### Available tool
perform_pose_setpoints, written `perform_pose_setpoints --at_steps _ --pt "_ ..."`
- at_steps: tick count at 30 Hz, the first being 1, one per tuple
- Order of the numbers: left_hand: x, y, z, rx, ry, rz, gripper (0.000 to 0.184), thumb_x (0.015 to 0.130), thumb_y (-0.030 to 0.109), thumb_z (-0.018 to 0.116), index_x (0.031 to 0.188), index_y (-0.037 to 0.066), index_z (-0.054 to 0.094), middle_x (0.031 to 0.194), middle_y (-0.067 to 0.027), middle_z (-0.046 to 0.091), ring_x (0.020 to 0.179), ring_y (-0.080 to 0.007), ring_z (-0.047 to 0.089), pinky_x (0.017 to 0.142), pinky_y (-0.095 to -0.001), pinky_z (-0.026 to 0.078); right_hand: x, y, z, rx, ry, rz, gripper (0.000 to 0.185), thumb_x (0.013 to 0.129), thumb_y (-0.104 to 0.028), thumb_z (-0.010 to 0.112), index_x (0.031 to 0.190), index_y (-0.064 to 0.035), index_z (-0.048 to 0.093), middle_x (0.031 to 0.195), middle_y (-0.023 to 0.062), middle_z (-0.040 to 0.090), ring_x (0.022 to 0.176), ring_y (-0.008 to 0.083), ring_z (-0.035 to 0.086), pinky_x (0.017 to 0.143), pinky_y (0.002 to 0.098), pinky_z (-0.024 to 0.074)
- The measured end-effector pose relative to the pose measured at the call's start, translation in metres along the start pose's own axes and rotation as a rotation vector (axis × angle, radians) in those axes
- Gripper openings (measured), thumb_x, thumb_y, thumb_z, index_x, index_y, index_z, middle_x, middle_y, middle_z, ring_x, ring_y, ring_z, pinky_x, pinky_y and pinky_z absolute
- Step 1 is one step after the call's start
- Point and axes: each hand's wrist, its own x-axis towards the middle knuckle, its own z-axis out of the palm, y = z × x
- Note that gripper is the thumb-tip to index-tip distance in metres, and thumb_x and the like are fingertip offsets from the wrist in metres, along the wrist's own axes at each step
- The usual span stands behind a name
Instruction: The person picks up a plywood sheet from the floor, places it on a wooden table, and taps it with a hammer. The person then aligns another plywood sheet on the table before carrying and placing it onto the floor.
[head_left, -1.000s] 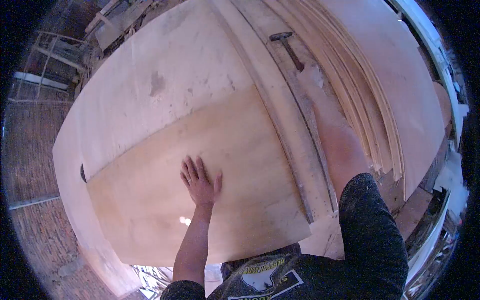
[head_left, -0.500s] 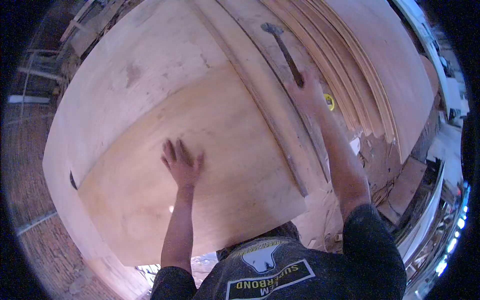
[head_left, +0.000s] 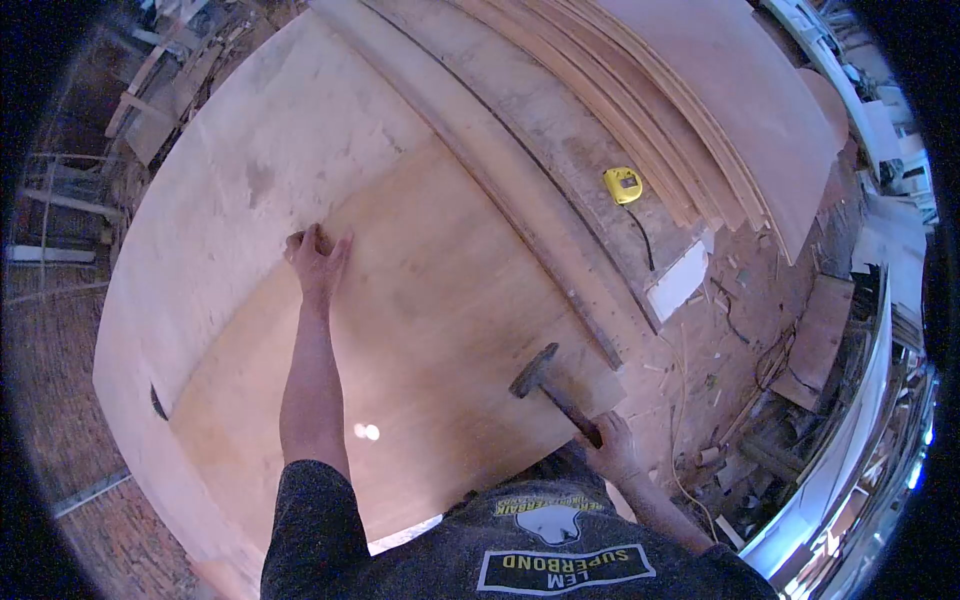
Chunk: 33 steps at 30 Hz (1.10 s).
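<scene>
Nearest, along the bottom: dark T-shirt (head_left: pixel 450 562) with white and yellow print. Just beyond, by the near right corner of a broad, smooth, tan plywood sheet (head_left: pixel 430 300): right hand (head_left: pixel 612 448), fingers wrapped around the dark handle of a metal-headed hammer (head_left: pixel 562 399), its head over the sheet's face; touching or just above, cannot tell. To work well here, as a judgement: grip firmly low on the handle, and hold the metal off the tan face to avoid dents.

Farther out, on the sheet's far left edge, beside a larger, whitish wooden board (head_left: pixel 260 130): left hand (head_left: pixel 318 268), fingers curled together, thumb apart; whether pinching anything, cannot tell. Best to press that edge evenly, fingertips well clear of the hammer.

Past the sheet's right edge: long, pale wooden plank (head_left: pixel 530 205), then boxy yellow tape measure (head_left: pixel 622 185), then stack of thin, reddish-brown sheets (head_left: pixel 735 100).
</scene>
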Motion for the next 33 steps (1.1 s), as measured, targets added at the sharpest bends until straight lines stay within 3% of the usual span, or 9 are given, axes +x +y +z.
perform_pose_setpoints --at_steps 3,6,9,12,18,19,23,29,33 --pt "0.002 -0.002 0.001 -0.054 -0.086 -0.066 0.07 0.07 0.049 0.08 0.118 0.0 0.064 0.118 -0.0194 0.051 0.112 -0.0369 0.046 0.101 -0.0474 0.037 -0.012 0.005 0.012 -0.023 -0.071 0.045 0.031 0.077 -0.016 0.075 0.1 -0.0027 0.059 0.094 0.0177 0.06 0.083 0.0366 0.061 0.07 0.0448 0.049" --pt "-0.007 0.004 -0.001 -0.075 -0.091 -0.095 0.072 0.069 0.048 0.081 0.119 0.001 0.064 0.117 -0.0191 0.051 0.112 -0.0368 0.046 0.1 -0.0469 0.038 -0.015 -0.003 0.009 0.133 -0.037 0.131 0.03 0.08 -0.02 0.074 0.099 -0.002 0.058 0.087 0.0168 0.063 0.075 0.0329 0.063 0.063 0.0415 0.0491" --pt "-0.009 -0.002 0.0 -0.069 -0.056 -0.006 0.073 0.069 0.048 0.082 0.121 0.001 0.062 0.117 -0.0192 0.051 0.111 -0.0368 0.046 0.101 -0.0467 0.037 -0.01 -0.012 -0.006 0.2 -0.248 0.424 0.031 0.083 -0.024 0.075 0.098 -0.0026 0.058 0.073 0.0142 0.063 0.063 0.0306 0.063 0.055 0.0395 0.0474" --pt "-0.014 0.0 0.001 -0.105 -0.016 -0.034 0.073 0.069 0.049 0.081 0.121 0.001 0.062 0.115 -0.0195 0.051 0.111 -0.0369 0.045 0.101 -0.0467 0.036 0.008 -0.022 -0.021 0.247 -0.127 0.336 0.039 0.08 -0.033 0.079 0.096 -0.0041 0.058 0.06 0.0115 0.058 0.055 0.0306 0.061 0.053 0.0396 0.0459" --pt "-0.01 0.005 -0.006 -0.076 -0.098 -0.057 0.071 0.069 0.048 0.081 0.119 0.0 0.062 0.113 -0.0196 0.052 0.108 -0.036 0.048 0.102 -0.0467 0.035 0.008 0.0 -0.042 -0.157 -0.354 0.229 0.054 0.075 -0.051 0.076 0.102 -0.008 0.059 0.073 0.0144 0.065 0.071 0.0353 0.068 0.064 0.0446 0.0534" --pt "-0.006 0.005 -0.005 -0.067 -0.089 -0.047 0.071 0.069 0.048 0.081 0.118 0.0 0.062 0.113 -0.0192 0.052 0.108 -0.0356 0.049 0.101 -0.0463 0.036 0.001 0.01 -0.035 -0.172 -0.332 0.134 0.054 0.079 -0.056 0.07 0.104 -0.0096 0.06 0.078 0.0141 0.068 0.076 0.0359 0.069 0.068 0.0458 0.0538" --pt "-0.001 -0.009 0.008 -0.117 -0.087 -0.05 0.068 0.069 0.046 0.082 0.115 -0.001 0.063 0.112 -0.0179 0.052 0.108 -0.0345 0.05 0.1 -0.0454 0.036 0.001 0.006 -0.022 -0.252 -0.432 0.161 0.049 0.082 -0.056 0.066 0.099 -0.0099 0.062 0.079 0.0155 0.068 0.076 0.0372 0.068 0.068 0.0474 0.0529" --pt "-0.001 0.001 0.0 -0.088 -0.096 -0.049 0.069 0.068 0.042 0.083 0.116 -0.003 0.062 0.114 -0.0176 0.053 0.109 -0.034 0.049 0.102 -0.0454 0.036 0.008 -0.004 -0.021 -0.045 -0.305 0.147 0.04 0.084 -0.042 0.071 0.097 -0.0057 0.063 0.071 0.0145 0.065 0.063 0.0301 0.066 0.059 0.0408 0.0509" --pt "-0.001 -0.012 0.011 -0.146 -0.058 -0.02 0.071 0.069 0.043 0.082 0.119 -0.004 0.06 0.117 -0.0183 0.052 0.112 -0.0353 0.049 0.101 -0.0459 0.037 0.021 -0.008 -0.022 0.075 -0.136 0.149 0.033 0.083 -0.035 0.072 0.101 -0.0097 0.063 0.075 0.0142 0.067 0.065 0.033 0.067 0.062 0.0437 0.0532"
